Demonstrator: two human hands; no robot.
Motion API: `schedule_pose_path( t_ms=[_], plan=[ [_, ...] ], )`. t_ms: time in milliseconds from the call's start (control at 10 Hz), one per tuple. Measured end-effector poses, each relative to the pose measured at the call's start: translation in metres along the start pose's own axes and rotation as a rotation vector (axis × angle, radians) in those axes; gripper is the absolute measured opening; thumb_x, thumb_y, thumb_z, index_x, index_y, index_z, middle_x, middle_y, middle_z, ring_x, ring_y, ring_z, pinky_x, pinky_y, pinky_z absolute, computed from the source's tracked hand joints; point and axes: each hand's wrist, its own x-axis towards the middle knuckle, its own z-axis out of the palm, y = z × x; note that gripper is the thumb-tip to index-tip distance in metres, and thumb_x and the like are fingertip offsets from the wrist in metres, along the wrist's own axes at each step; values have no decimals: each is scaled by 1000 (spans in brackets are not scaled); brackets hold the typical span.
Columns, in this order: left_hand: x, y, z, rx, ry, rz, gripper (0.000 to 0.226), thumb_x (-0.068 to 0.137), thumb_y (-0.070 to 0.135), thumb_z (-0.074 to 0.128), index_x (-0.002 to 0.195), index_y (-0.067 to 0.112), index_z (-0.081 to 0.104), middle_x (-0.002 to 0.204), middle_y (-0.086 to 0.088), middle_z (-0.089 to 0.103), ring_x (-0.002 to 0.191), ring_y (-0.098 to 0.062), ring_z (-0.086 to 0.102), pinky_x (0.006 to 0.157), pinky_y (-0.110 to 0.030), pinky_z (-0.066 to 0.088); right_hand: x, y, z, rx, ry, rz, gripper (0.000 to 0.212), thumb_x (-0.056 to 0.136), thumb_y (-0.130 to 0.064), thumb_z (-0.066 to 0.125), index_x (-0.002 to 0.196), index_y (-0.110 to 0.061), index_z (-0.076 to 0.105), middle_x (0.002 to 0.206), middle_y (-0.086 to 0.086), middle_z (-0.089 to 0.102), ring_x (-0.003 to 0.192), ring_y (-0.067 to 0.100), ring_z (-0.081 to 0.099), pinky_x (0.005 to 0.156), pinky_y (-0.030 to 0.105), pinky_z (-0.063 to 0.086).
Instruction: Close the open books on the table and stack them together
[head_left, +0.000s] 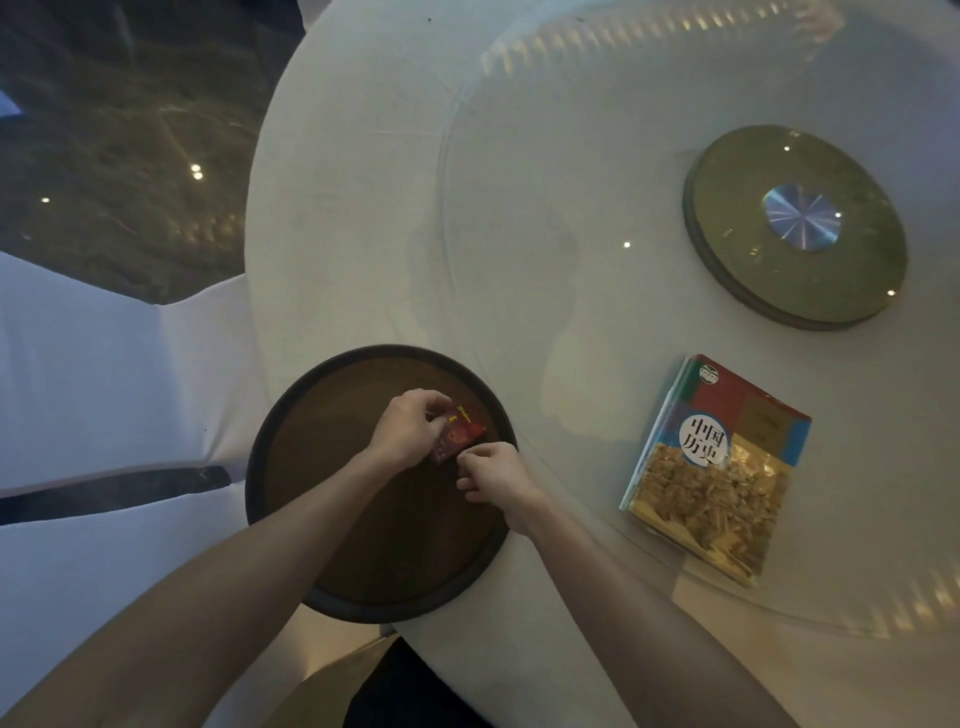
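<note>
A closed stack of books (717, 467) lies on the glass turntable at the right, a colourful cover with a white round label on top. On the dark round tray (363, 571) in front of me sits a small red booklet (465, 431) with gold print. My left hand (410, 431) grips its left side from above. My right hand (491, 470) pinches at its lower right corner with curled fingers. Much of the booklet is hidden under my left hand.
The round table carries a white cloth (353, 208) and a large glass turntable (571, 312) with a greenish hub (795, 228) at its centre. White-covered chairs (104, 389) stand to the left over a dark marble floor.
</note>
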Motion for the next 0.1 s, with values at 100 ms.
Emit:
schedule_pose_path(
  t_ms=[100],
  plan=[
    [-1,19,-5,111,64,80,30,96,23,64,124,15,70,119,-3,69,107,-19,67,91,-38,58,-11,-7,-22,-219,125,-163,29,96,-33,55,106,-19,77,98,3,77,93,21,72,86,43,61]
  ],
)
